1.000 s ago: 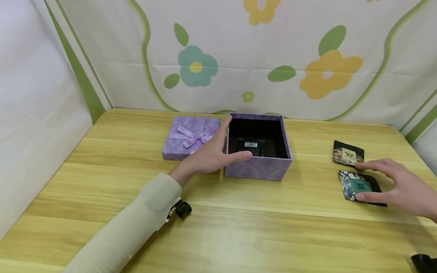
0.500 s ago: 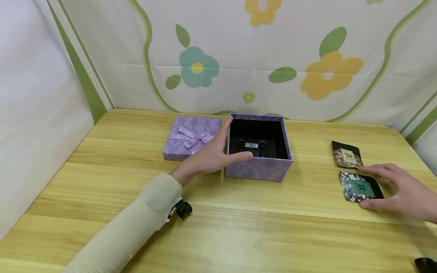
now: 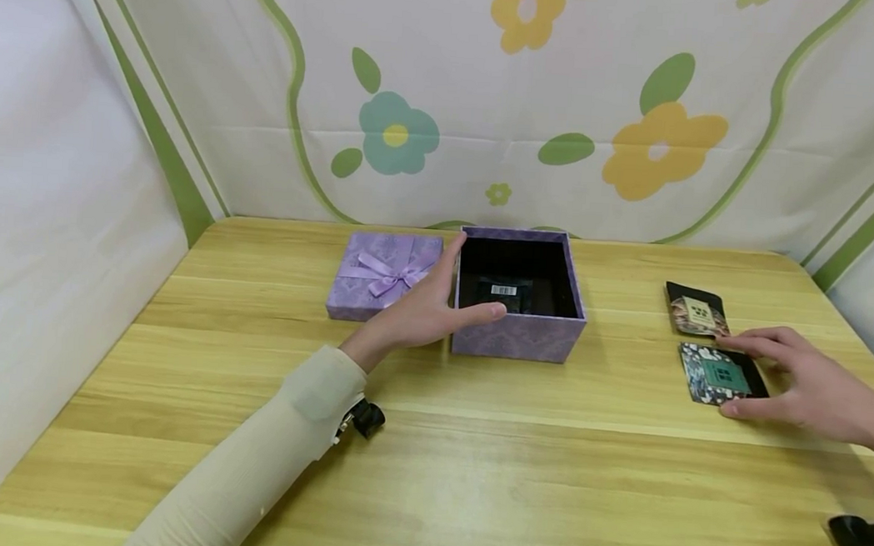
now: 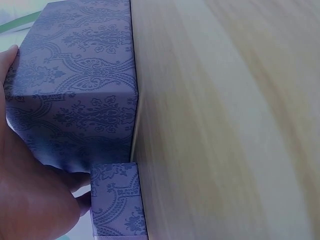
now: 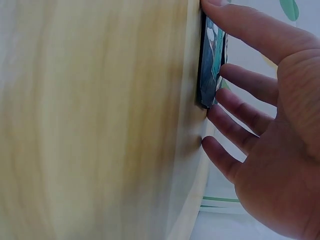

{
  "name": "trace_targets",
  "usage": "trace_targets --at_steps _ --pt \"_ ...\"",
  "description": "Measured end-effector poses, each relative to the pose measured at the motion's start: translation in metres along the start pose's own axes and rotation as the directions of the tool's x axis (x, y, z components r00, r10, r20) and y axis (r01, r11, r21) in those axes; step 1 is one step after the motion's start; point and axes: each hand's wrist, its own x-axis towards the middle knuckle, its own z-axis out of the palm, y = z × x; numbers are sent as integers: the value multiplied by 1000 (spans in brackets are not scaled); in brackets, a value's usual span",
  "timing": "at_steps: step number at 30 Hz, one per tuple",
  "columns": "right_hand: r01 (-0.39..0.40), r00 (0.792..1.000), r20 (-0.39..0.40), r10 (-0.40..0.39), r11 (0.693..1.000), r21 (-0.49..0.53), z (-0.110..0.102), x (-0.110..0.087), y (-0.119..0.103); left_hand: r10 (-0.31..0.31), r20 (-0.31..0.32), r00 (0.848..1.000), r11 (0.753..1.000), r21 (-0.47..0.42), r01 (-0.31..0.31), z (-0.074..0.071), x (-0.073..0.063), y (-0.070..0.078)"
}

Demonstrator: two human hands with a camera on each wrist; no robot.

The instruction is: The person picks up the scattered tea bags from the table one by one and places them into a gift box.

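Note:
A purple patterned gift box [image 3: 517, 338] stands lidless at the back of the table, with a dark barcoded packet [image 3: 503, 295] inside. My left hand [image 3: 421, 310] rests along its front left corner, thumb over the front rim and fingers against the left side. In the left wrist view those fingers reach between the box and its lid. At the right, my right hand [image 3: 813, 384] spreads around a black packet with a green label [image 3: 724, 374], thumb at the near edge and index finger at the far edge. Just behind lies a second black packet with a cream label [image 3: 696, 311].
The lilac box lid with a ribbon bow [image 3: 361, 293] lies left of the box, close behind the left hand. A white curtain with printed flowers [image 3: 464, 74] hangs along the table's back edge. The wooden table [image 3: 514, 478] extends toward the front.
My right thumb has moved slightly toward the near edge of the green-labelled packet. Both packets have shifted a little in view. My left hand has kept its place on the box.

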Motion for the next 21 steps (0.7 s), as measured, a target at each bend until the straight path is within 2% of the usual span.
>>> trace_targets --at_steps 21 --pt "-1 1000 -1 1 1000 4 2 1 4 3 -5 1000 1000 8 -3 0 1 0"
